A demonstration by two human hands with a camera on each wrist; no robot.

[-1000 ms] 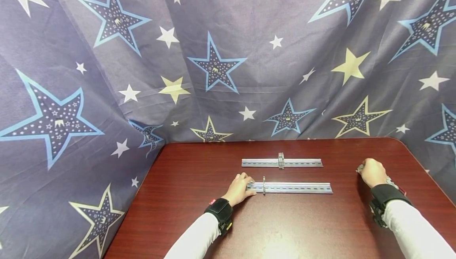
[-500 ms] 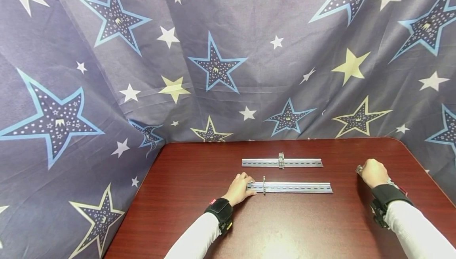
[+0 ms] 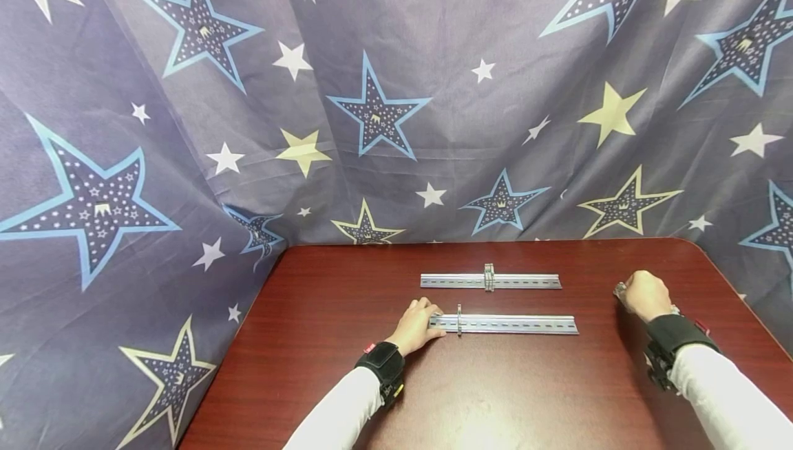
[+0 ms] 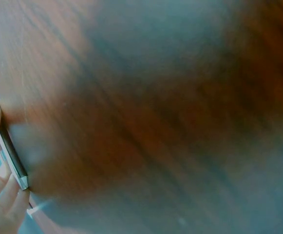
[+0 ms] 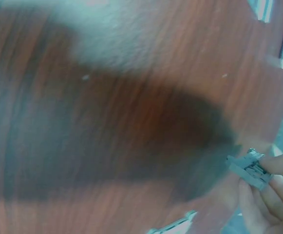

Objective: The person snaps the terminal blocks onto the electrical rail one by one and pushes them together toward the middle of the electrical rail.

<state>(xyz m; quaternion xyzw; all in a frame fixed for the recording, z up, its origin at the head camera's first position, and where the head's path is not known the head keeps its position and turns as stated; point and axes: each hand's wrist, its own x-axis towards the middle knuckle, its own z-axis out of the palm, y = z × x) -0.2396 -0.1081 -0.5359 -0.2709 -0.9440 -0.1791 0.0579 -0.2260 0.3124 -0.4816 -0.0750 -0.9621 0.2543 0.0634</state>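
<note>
My left hand [image 3: 416, 328] grips the left end of the nearer slotted metal DIN rail [image 3: 520, 325], thumb at the front edge and fingers behind. A thin grey piece [image 3: 459, 320] stands across this rail just right of the fingers. In the left wrist view the fingers [image 4: 5, 195] wrap the rail's end. Over the table's right side, my right hand [image 3: 647, 296] pinches a small grey terminal block [image 5: 251, 168] between thumb and fingers. That block shows only partly in the head view.
Behind lies a second DIN rail [image 3: 526, 281] with several thin grey pieces [image 3: 489, 277] clipped together near its middle. Another pale grey piece [image 5: 178, 225] lies on the table near my right wrist. A star-patterned cloth [image 3: 396, 181] hangs behind the red-brown table [image 3: 347, 278].
My right hand has shifted slightly left and away from me, bringing the terminal block further into sight. The left hand and both rails stay put.
</note>
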